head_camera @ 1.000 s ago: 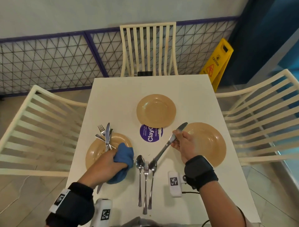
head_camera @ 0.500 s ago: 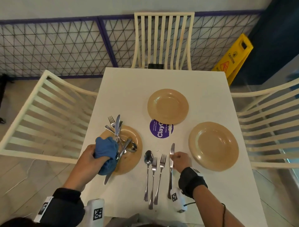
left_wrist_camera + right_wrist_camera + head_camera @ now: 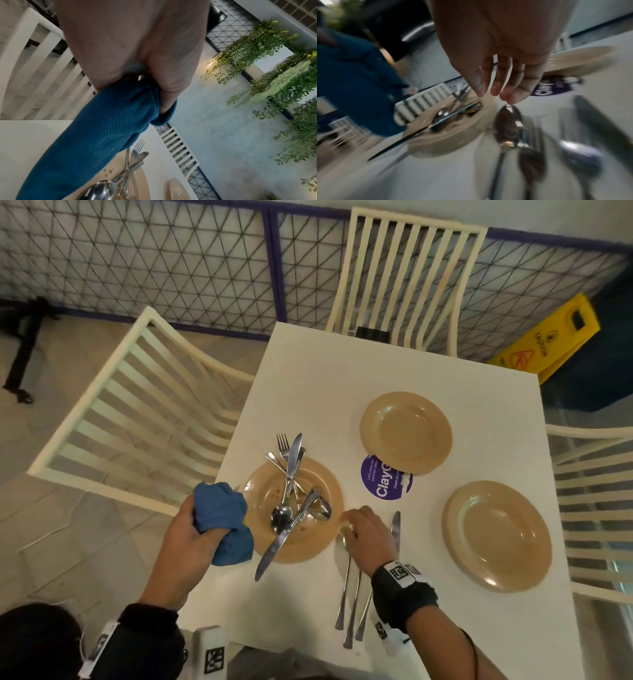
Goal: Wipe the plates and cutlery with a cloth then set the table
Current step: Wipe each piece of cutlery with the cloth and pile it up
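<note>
Left hand (image 3: pixel 191 537) clamps the bunched blue cloth (image 3: pixel 222 522) beside the dirty plate (image 3: pixel 253 501) piled with unwiped cutlery (image 3: pixel 291 494). Right hand (image 3: pixel 366 537), fingers loose and empty, reaches over the wiped cutlery (image 3: pixel 352 601) on the table (image 3: pixel 342 371). Risk: the overhanging knife (image 3: pixel 274 549) gets knocked off. The right-wrist view is blurred, and any fingertip contact with the spoon is unclear.

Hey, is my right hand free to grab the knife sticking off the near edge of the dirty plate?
Probably yes. The right hand is open just beside the dirty plate, and the knife lies on top of the pile, handle overhanging.
</note>
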The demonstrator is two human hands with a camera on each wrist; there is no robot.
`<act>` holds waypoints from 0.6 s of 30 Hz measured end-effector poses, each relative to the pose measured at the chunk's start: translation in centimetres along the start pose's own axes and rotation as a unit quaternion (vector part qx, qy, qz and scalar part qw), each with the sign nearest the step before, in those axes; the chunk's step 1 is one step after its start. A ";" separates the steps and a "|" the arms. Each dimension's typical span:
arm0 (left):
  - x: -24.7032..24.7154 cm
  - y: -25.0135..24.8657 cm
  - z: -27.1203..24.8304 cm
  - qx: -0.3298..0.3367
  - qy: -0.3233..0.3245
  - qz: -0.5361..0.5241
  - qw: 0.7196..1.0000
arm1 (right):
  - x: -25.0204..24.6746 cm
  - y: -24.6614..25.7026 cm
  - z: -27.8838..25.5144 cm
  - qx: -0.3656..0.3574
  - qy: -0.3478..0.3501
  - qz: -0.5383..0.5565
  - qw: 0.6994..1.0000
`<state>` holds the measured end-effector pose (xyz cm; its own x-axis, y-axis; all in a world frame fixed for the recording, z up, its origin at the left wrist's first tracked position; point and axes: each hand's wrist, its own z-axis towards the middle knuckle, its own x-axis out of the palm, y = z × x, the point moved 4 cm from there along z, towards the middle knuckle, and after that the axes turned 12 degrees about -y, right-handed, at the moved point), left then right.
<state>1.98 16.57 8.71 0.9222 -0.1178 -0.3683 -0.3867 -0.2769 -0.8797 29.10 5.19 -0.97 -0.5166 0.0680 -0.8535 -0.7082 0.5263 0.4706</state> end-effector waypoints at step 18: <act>-3.7 3.3 1.6 -0.051 0.021 -0.032 0.998 | 7.0 7.2 5.8 -0.303 0.131 -0.225 0.917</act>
<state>-2.72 17.59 6.72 0.9448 -0.1365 -0.2979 -0.3277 -0.3808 -0.8647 23.18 14.41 -4.80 -0.1481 -0.2880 -0.9461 -0.9744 -0.1210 0.1894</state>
